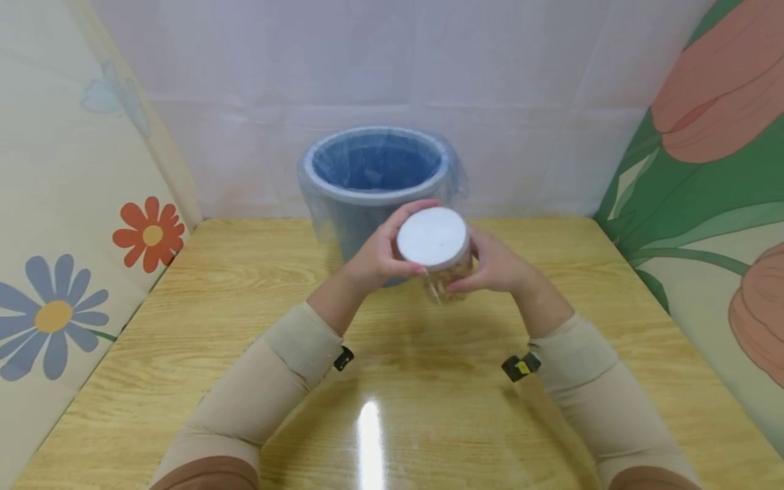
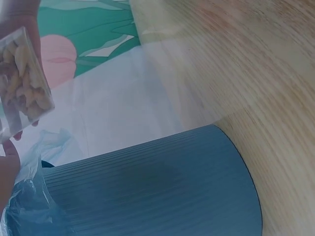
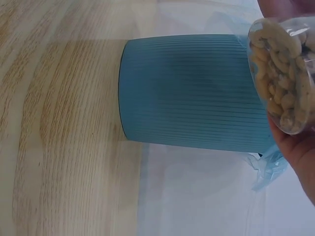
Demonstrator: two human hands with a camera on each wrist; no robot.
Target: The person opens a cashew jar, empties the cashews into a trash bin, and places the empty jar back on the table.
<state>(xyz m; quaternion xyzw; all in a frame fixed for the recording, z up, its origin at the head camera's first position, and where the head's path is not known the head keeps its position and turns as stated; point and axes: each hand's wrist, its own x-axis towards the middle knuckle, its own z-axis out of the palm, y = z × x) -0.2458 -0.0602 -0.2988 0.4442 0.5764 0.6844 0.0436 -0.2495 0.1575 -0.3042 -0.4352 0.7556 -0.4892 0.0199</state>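
A clear plastic jar with a white lid is held up in front of the blue bin, its lid tilted toward the head camera. My left hand grips the lid end, thumb and fingers spread around the lid's edge. From the other side, my right hand holds the jar's body. Tan nuts show through the clear wall in the right wrist view. In the left wrist view the jar sits at the left edge, mostly cut off there.
Just behind the hands stands a blue ribbed bin lined with a thin clear bluish bag. It rests on a wood-grain table. A pale wall rises at the back, with flower-patterned panels at the sides.
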